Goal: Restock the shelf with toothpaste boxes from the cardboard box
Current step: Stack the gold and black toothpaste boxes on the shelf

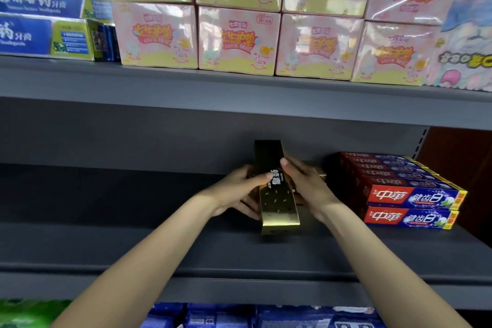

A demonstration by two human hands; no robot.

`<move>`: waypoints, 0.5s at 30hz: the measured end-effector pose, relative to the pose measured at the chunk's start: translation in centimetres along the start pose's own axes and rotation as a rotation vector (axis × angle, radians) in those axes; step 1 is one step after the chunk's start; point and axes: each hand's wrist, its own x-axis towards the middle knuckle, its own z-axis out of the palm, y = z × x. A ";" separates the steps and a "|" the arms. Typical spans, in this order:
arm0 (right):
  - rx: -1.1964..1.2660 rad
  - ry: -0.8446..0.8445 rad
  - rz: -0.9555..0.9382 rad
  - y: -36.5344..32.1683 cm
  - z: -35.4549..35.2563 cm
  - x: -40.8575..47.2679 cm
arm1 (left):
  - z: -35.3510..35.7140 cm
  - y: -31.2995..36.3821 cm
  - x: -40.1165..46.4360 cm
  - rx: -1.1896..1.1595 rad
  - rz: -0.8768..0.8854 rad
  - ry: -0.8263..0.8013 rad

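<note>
the left hand point(239, 189) covered the near left side of the gold toothpaste box point(277, 194), and the right hand point(306, 186) hid most of a second gold box point(320, 172) just right of the grip. the small print under the held box's black characters was too fine to read. well up and right of the grip, the blue-and-white pack point(466, 29) ran off the frame's edge; below the grip, the blue packets point(266, 317) were cut off and blurred.
</note>
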 end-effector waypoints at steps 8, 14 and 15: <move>-0.254 -0.186 -0.080 -1.0 -0.2 -1.5 | -0.6 -1.6 0.7 -0.427 0.067 0.130; -0.417 -0.090 -0.092 -1.2 -1.0 -1.5 | -2.4 -1.1 0.8 -0.255 0.161 0.431; -0.423 -0.078 -0.108 -1.2 -1.3 -1.5 | -3.0 -1.2 0.7 -0.188 0.163 0.467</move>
